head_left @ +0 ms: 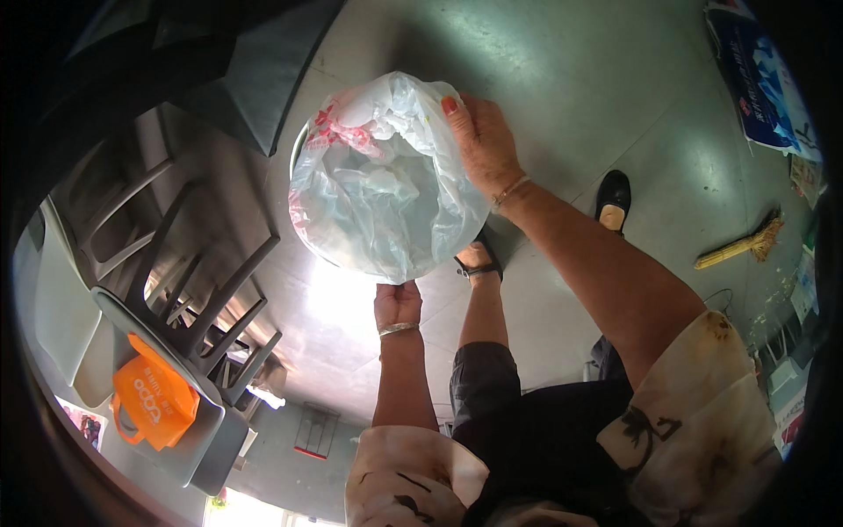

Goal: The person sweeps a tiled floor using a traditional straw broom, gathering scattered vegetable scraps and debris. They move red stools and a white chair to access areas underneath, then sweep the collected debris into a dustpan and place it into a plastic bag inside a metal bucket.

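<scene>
A round bin (298, 150) is in front of me, lined with a thin translucent plastic bag (402, 224) that bears red print. The bag's crumpled edge folds outward over most of the rim, and its loose film sags inside. My right hand (484, 141) grips the bag and rim on the right side, thumb on top. At the near edge, my left hand (398, 306) is closed on the bag-covered rim, its fingertips hidden beneath. Most of the bin's outer wall is covered by the bag.
Grey plastic chairs (197, 290) stand at left, one holding an orange bag (158, 402). A dark table corner (257, 92) juts in at upper left. On the floor (625, 79) at right lies a straw brush (741, 247); a dark blue printed package (757, 85) is beyond. My feet are below.
</scene>
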The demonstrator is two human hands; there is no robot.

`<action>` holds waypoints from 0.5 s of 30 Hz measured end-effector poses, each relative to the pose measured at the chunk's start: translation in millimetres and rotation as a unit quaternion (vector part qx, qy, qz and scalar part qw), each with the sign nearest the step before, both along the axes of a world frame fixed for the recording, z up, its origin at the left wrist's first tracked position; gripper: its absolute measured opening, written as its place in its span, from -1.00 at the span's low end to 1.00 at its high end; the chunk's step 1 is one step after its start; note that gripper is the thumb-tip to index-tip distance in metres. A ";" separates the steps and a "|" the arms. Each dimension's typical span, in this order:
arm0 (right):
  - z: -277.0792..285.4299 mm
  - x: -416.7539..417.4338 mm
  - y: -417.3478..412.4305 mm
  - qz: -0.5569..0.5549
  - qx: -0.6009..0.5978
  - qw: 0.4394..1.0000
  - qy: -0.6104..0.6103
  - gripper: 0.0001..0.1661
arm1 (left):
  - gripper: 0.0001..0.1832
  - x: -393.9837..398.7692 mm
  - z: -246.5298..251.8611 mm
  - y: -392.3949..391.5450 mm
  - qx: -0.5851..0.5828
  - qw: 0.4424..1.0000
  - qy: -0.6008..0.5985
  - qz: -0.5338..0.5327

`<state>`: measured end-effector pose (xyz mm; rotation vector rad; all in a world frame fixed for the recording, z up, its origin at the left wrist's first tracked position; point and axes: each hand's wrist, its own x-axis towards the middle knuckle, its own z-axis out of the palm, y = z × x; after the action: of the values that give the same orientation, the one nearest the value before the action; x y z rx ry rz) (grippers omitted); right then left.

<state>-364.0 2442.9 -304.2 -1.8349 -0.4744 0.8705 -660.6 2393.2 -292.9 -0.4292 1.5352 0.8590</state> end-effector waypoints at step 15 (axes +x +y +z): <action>1.2 50.8 3.3 0.065 -0.013 0.989 0.133 -0.82 | -0.67 38.2 2.5 26.2 -0.046 0.990 -0.035 -0.129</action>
<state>-313.2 2446.2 -303.0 -1.6931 -0.4178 1.1978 -622.4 2419.4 -290.5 -0.3149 1.5299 0.5683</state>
